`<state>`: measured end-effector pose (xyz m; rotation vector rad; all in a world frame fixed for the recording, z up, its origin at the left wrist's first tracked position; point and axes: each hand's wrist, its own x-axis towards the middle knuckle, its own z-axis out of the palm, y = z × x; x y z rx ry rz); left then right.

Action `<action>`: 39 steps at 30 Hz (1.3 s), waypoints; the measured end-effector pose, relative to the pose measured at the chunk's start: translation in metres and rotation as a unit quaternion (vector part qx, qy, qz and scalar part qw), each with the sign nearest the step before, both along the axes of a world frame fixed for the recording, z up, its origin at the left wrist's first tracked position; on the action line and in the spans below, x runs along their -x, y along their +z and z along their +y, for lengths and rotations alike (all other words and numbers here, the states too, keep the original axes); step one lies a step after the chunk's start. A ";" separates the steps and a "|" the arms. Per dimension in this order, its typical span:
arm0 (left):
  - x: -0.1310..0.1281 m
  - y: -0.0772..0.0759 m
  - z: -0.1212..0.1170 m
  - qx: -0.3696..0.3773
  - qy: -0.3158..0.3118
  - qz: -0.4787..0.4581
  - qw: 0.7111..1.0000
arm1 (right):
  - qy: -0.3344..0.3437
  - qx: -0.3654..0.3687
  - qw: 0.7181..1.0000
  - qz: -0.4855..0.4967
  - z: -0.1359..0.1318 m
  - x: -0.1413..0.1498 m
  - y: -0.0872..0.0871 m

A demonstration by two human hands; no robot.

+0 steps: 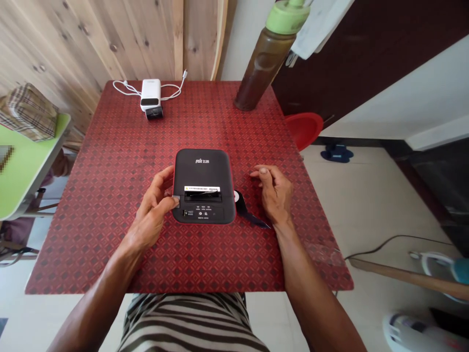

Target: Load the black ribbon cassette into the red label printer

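Observation:
A black receipt printer (205,171) with red edges lies near the middle of the patterned red table. It has a white label strip, a slot and small buttons on its top. My left hand (154,205) grips its left side, the thumb pressed on a small tab at the lower left corner and the fingers partly hidden behind the edge. My right hand (274,190) rests on the table to the right of the printer, fingers loosely curled and apart, nothing visible in them. Between that hand and the printer lies a dark strip (252,219) with a white round core (236,196).
At the table's back left lies a white power bank (150,93) with a cable, a small black object (154,113) against it. A tall brown bottle (260,68) with a green lid stands at the back right. A red stool (306,129) is beside the table (110,195).

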<state>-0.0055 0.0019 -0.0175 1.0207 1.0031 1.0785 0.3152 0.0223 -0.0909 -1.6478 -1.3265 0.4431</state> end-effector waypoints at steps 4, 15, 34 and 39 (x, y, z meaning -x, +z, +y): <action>0.000 0.000 -0.001 -0.011 -0.012 0.002 1.000 | 0.004 -0.004 1.000 0.001 -0.001 0.001 0.000; 0.000 -0.010 0.002 -0.028 -0.015 0.001 1.000 | -0.002 -0.009 1.000 -0.015 0.002 0.003 -0.001; -0.007 -0.035 0.025 -0.054 0.071 -0.005 0.996 | -0.009 -0.028 1.000 0.011 0.009 0.005 -0.001; 0.008 -0.037 0.029 -0.020 0.081 0.007 0.997 | -0.009 -0.019 0.999 0.029 0.006 0.005 0.000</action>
